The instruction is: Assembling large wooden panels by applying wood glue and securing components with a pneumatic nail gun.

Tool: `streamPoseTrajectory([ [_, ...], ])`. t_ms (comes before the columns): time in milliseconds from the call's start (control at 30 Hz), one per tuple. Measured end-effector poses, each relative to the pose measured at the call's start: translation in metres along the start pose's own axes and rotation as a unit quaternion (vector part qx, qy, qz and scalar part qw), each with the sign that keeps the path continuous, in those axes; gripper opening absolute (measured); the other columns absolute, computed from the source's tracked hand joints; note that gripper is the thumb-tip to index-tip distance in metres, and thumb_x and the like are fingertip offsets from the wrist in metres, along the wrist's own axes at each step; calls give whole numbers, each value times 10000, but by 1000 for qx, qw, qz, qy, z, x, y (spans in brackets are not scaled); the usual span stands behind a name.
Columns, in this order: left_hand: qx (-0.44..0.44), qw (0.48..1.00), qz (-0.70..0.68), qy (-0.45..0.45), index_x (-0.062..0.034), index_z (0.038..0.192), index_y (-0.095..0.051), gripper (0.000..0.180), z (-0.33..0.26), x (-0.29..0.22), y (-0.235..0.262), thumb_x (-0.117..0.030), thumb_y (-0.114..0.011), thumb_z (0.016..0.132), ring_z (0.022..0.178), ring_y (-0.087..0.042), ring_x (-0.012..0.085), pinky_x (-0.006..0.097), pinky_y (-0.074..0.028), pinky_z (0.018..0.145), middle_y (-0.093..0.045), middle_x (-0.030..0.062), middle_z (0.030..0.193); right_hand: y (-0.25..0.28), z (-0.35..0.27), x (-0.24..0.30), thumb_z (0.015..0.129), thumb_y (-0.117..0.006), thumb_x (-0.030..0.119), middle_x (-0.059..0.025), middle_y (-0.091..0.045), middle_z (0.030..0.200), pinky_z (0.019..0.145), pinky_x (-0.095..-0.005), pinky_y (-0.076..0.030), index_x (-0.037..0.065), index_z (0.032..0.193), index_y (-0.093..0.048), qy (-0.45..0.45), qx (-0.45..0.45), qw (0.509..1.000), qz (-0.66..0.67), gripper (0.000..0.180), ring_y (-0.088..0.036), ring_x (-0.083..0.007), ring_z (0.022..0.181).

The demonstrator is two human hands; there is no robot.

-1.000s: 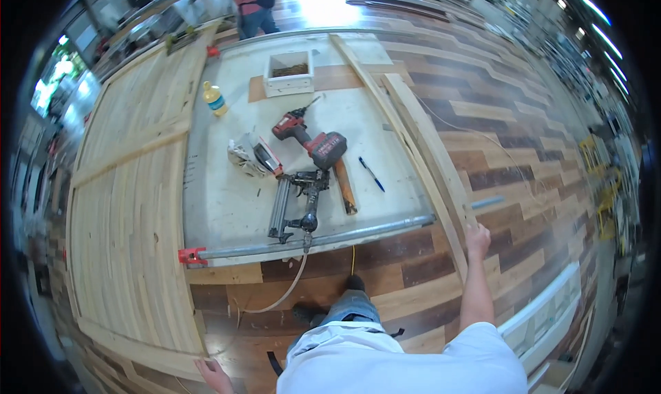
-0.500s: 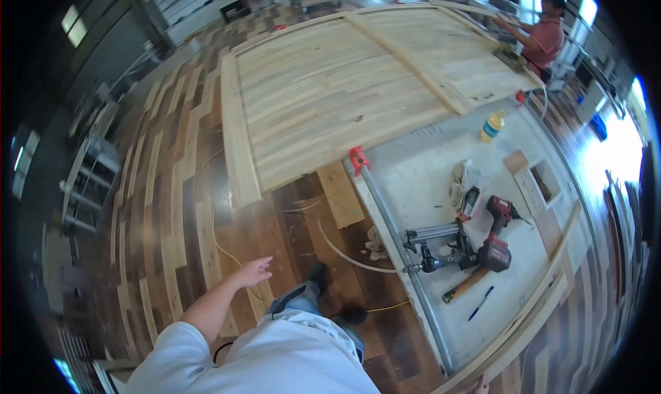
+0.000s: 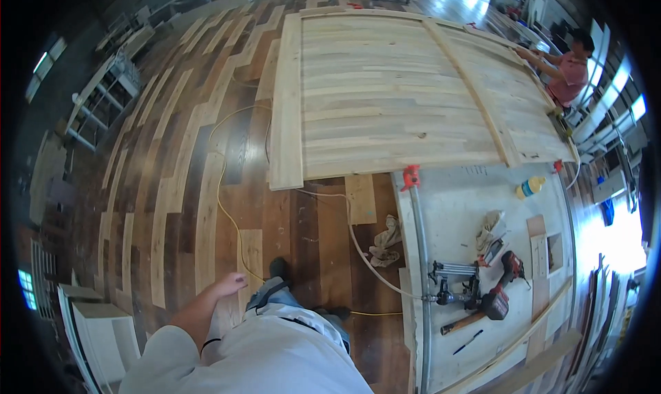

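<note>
My left hand (image 3: pixel 231 284) hangs over the wood floor at my left side, fingers curled in and nothing seen in them. My right hand is out of view. At lower right a long wooden board (image 3: pixel 544 359) lies crosswise past a thinner wooden strip (image 3: pixel 509 359); whether I hold its near end is hidden. On the white work table (image 3: pixel 447 208) lie a red cordless drill (image 3: pixel 496 301), a nail gun (image 3: pixel 451 291), a wooden-handled tool (image 3: pixel 463 323) and a pen (image 3: pixel 468 341). A large pale wood panel (image 3: pixel 385 98) overlaps the table's far part.
A red clamp (image 3: pixel 411 177) on a metal pipe (image 3: pixel 421 249) stands at the panel's near edge. A bottle of yellow liquid (image 3: pixel 530 187) and a rag (image 3: pixel 490 230) lie on the table. An air hose (image 3: pixel 354 246) and yellow cord (image 3: pixel 239 235) cross the floor. A co-worker (image 3: pixel 570 74) stands at far right.
My view has turned left, so panel and table sit farther right. My left hand's fingers have curled in. My right hand, earlier at a wooden board, has left the picture.
</note>
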State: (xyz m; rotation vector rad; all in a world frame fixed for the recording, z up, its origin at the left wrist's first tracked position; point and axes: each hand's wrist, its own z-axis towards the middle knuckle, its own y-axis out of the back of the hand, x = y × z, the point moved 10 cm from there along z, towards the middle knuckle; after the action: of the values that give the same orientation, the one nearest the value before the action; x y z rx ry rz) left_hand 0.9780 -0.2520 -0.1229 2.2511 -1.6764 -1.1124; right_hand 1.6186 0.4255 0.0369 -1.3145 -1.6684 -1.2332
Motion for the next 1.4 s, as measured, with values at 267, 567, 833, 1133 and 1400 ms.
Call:
streamPoseTrajectory([
  [267, -85, 969, -37, -229, -72, 1304, -562, 465, 25, -111, 103, -246, -639, 880, 1116, -619, 319, 392, -498, 934, -625, 176, 1234, -264, -94, 131, 858, -631, 325, -216, -619, 1093, 856, -439, -517, -64, 1193, -574, 96, 59, 987, 119, 516, -614, -347, 981],
  [567, -101, 833, 19, -544, -84, 1393, -452, 663, -28, -252, 288, -292, -700, 815, 1265, -471, 346, 439, -395, 1051, -456, 176, 1412, -644, -258, 185, 840, -561, 174, -195, -589, 1153, 869, -452, -541, -51, 1242, -499, 125, 145, 958, 214, 466, -626, -336, 1005],
  [833, -183, 723, 106, -658, -98, 1356, -492, 734, 44, -278, 387, -328, -747, 707, 1259, -486, 282, 458, -343, 1095, -508, 136, 1361, -913, -362, 202, 783, -624, 109, -133, -622, 1006, 799, -363, -504, -48, 1147, -568, 32, 172, 973, 150, 400, -621, -246, 912],
  [1133, -232, 679, 127, -685, 7, 1305, -513, 761, 226, -343, 567, -226, -720, 611, 1196, -559, 251, 335, -447, 1051, -573, 120, 1282, -1162, -362, 287, 795, -649, 121, -102, -615, 962, 786, -329, -483, -25, 1084, -600, 4, 121, 974, 192, 327, -608, -211, 871],
  [1400, -168, 821, -118, -533, -22, 1215, -629, 436, 386, -416, 715, -190, -726, 824, 836, -681, 308, 339, -541, 767, -694, 160, 951, -1344, -289, 390, 795, -710, 159, -107, -618, 986, 745, -322, -436, -34, 1014, -642, 239, 62, 969, 1, 300, -538, -218, 849],
])
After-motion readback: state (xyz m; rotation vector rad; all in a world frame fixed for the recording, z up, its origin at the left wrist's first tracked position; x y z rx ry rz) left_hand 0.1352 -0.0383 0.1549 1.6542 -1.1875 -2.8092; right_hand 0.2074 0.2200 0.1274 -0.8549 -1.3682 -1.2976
